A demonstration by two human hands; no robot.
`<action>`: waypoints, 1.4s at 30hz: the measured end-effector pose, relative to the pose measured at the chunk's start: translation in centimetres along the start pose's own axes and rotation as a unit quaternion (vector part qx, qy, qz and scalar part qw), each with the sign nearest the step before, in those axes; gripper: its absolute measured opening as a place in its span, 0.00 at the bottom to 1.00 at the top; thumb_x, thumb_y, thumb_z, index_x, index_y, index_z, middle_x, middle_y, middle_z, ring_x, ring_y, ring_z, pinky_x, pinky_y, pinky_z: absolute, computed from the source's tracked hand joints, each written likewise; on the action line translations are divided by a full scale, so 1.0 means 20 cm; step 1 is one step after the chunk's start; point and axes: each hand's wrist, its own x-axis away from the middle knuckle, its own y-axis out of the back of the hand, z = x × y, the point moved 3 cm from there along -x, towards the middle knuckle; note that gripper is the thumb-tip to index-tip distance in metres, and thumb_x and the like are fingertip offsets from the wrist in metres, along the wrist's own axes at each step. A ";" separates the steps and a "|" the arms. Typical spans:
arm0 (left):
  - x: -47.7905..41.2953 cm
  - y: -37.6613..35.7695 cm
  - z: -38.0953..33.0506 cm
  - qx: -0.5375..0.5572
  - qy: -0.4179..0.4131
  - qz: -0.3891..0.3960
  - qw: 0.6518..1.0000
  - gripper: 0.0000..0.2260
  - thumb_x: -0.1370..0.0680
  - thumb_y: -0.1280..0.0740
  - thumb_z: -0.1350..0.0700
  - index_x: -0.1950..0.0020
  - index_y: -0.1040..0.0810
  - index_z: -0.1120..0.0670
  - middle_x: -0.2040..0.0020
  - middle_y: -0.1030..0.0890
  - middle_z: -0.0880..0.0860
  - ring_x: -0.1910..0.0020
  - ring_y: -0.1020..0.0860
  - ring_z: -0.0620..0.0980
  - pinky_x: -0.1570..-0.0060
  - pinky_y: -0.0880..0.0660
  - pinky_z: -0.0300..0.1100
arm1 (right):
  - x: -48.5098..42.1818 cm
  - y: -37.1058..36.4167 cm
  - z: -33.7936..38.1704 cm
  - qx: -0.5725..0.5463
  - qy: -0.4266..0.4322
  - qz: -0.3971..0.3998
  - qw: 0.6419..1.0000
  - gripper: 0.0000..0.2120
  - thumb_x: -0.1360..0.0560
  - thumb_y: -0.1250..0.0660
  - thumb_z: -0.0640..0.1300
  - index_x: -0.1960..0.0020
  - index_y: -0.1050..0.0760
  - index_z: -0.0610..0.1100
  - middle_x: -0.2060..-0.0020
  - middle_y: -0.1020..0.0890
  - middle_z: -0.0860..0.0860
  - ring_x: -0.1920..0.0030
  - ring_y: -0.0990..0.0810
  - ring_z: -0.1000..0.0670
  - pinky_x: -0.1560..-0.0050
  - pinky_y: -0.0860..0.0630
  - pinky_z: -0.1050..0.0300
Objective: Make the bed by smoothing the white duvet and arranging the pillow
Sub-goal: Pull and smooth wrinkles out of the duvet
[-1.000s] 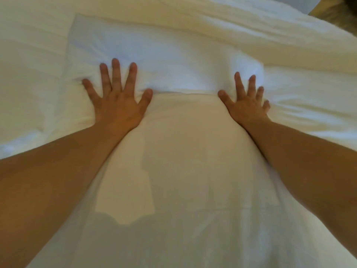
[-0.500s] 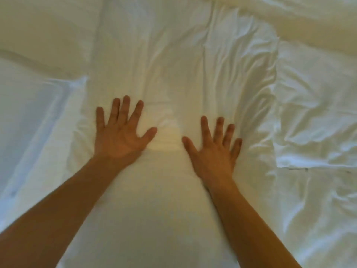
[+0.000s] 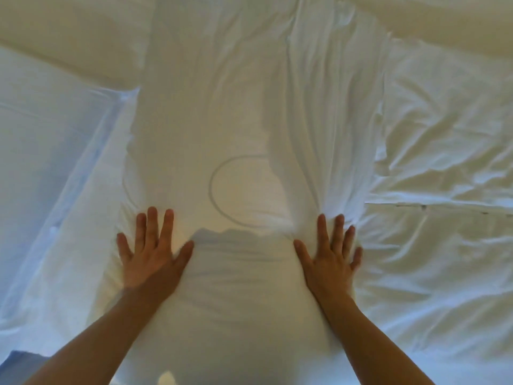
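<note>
A long white pillow (image 3: 238,112) runs down the middle of the view, from the top edge toward me. My left hand (image 3: 151,254) lies flat on its left side with fingers spread. My right hand (image 3: 330,257) presses flat on its right side, fingers apart, where the pillowcase bunches into creases. Neither hand holds anything. The white duvet (image 3: 444,245) lies rumpled to the right of the pillow, full of wrinkles.
White bedding (image 3: 50,151) lies on the left beside the pillow, with a fold running diagonally. Another white fold (image 3: 444,20) crosses the top right corner. A bluish patch (image 3: 19,365) shows at the bottom left corner.
Both hands have slid apart, the right one outward to the pillow's creased right side. The view has moved in closer over the pillow.
</note>
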 end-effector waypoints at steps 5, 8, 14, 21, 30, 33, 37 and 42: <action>-0.02 -0.01 0.00 0.004 0.005 -0.006 1.000 0.36 0.23 0.60 0.27 0.18 0.65 0.39 0.17 0.65 0.46 0.17 0.64 0.48 0.22 0.65 0.61 | -0.03 -0.01 0.00 -0.010 0.009 -0.003 1.000 0.39 0.23 0.55 0.77 0.18 0.66 0.67 0.15 0.63 0.54 0.15 0.63 0.44 0.19 0.53 0.36; -0.01 0.03 0.02 0.023 0.007 -0.011 1.000 0.37 0.24 0.58 0.28 0.16 0.58 0.39 0.15 0.59 0.47 0.16 0.59 0.49 0.22 0.60 0.62 | 0.00 0.05 0.02 -0.025 0.023 0.008 0.999 0.38 0.22 0.53 0.76 0.18 0.65 0.67 0.16 0.65 0.55 0.16 0.65 0.45 0.18 0.53 0.39; 0.07 0.11 -0.22 0.165 0.048 -0.003 0.985 0.38 0.27 0.55 0.27 0.18 0.54 0.37 0.15 0.51 0.55 0.17 0.52 0.54 0.23 0.52 0.67 | 0.02 0.21 -0.16 -0.056 0.097 0.046 0.993 0.33 0.18 0.48 0.66 0.17 0.58 0.67 0.17 0.63 0.61 0.16 0.63 0.51 0.19 0.52 0.42; 0.16 0.00 -1.28 0.097 -0.117 -0.017 0.988 0.35 0.25 0.63 0.29 0.19 0.67 0.36 0.17 0.66 0.50 0.17 0.60 0.55 0.21 0.58 0.60 | -0.44 0.50 -0.93 0.001 0.005 0.045 0.999 0.36 0.23 0.64 0.74 0.19 0.69 0.66 0.19 0.70 0.60 0.18 0.71 0.48 0.19 0.62 0.36; -0.03 -0.31 -2.91 0.060 -0.140 -0.059 0.987 0.31 0.19 0.60 0.31 0.19 0.66 0.36 0.16 0.62 0.49 0.16 0.59 0.54 0.20 0.58 0.59 | -1.30 0.73 -2.25 0.030 0.042 -0.017 0.999 0.35 0.21 0.60 0.74 0.19 0.68 0.67 0.19 0.69 0.62 0.18 0.71 0.51 0.20 0.65 0.36; -0.02 -0.45 -3.48 0.052 -0.141 -0.055 0.987 0.31 0.18 0.57 0.33 0.18 0.64 0.37 0.16 0.63 0.50 0.16 0.59 0.55 0.20 0.58 0.60 | -1.47 0.81 -2.71 0.050 0.068 -0.040 0.996 0.34 0.21 0.61 0.74 0.19 0.67 0.68 0.18 0.68 0.62 0.17 0.69 0.51 0.20 0.66 0.36; 0.10 -0.69 -4.33 0.066 -0.173 -0.068 0.980 0.31 0.21 0.62 0.31 0.19 0.63 0.34 0.16 0.63 0.48 0.16 0.59 0.54 0.22 0.61 0.60 | -1.73 0.96 -3.44 0.044 0.020 -0.070 0.996 0.33 0.20 0.60 0.73 0.19 0.66 0.68 0.17 0.66 0.62 0.17 0.67 0.51 0.20 0.64 0.36; 0.21 -0.94 -4.81 0.065 -0.157 -0.074 0.983 0.26 0.18 0.61 0.34 0.22 0.68 0.31 0.17 0.67 0.47 0.18 0.67 0.52 0.23 0.67 0.62 | -1.91 1.06 -4.11 0.005 -0.037 -0.052 0.998 0.32 0.20 0.60 0.73 0.20 0.67 0.71 0.17 0.65 0.63 0.16 0.66 0.51 0.20 0.61 0.34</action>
